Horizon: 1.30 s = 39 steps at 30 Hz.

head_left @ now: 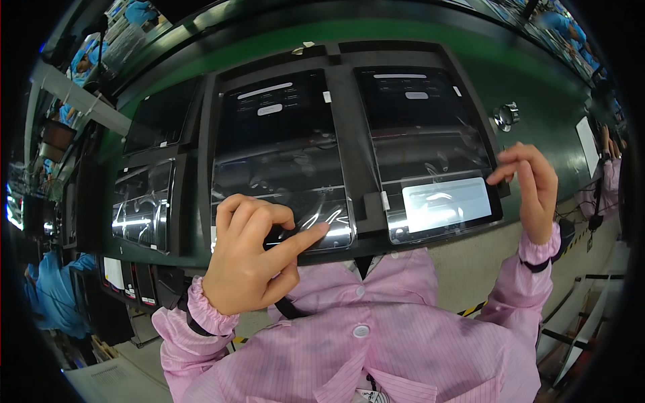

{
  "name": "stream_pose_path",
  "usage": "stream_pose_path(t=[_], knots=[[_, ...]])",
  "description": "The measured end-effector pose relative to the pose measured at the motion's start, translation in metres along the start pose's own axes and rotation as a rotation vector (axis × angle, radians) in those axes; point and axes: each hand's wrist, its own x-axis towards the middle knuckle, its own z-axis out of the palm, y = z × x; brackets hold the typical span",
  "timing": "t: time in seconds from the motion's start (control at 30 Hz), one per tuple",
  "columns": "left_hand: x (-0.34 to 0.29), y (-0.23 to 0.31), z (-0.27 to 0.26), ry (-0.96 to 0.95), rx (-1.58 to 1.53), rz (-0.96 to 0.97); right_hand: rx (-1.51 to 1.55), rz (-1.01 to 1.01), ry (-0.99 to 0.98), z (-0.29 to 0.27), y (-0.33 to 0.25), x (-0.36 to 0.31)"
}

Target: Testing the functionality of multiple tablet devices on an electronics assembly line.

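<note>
Two large tablets lie side by side in a black tray, both lit with dark screens. On the left tablet (275,144), the outstretched index finger of my left hand (252,252) rests near the lower right of the glass. The other fingers of that hand curl loosely and hold nothing. The right tablet (430,141) shows a bright white panel (448,205) at its lower part. Beside its right edge hovers my right hand (534,188), open and holding nothing, its fingertips close to the tablet's edge. Clear film with wrinkles and glare appears to cover both screens.
The black tray (403,47) sits on a green bench (376,30). Two more dark tablets, one behind the other (161,114), lie to the left. A shiny metal object (506,116) stands at the right. Other people in blue work along the sides.
</note>
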Motion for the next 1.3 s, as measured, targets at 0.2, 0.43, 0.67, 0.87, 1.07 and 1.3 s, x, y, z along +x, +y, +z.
stream_pose_path(t=[0.2, 0.43, 0.67, 0.87, 1.07, 1.3], knots=[[-0.002, 0.001, -0.009, 0.037, 0.004, -0.078, 0.047, -0.012, 0.148, 0.001, 0.000, -0.044], [-0.006, -0.004, -0.012, 0.026, 0.076, -0.155, -0.055, -0.052, 0.097, 0.008, 0.002, -0.048], [-0.007, -0.012, -0.020, 0.066, 0.131, -0.314, -0.002, -0.111, 0.124, 0.005, 0.004, -0.027], [0.003, -0.029, -0.025, 0.068, 0.193, -0.299, 0.066, 0.065, -0.147, 0.018, 0.009, 0.028], [0.008, -0.047, -0.024, 0.038, 0.207, -0.276, -0.034, -0.075, -0.274, 0.031, 0.005, 0.058], [0.014, -0.054, -0.019, 0.086, 0.227, -0.227, -0.170, -0.179, -0.341, 0.046, 0.007, 0.062]])
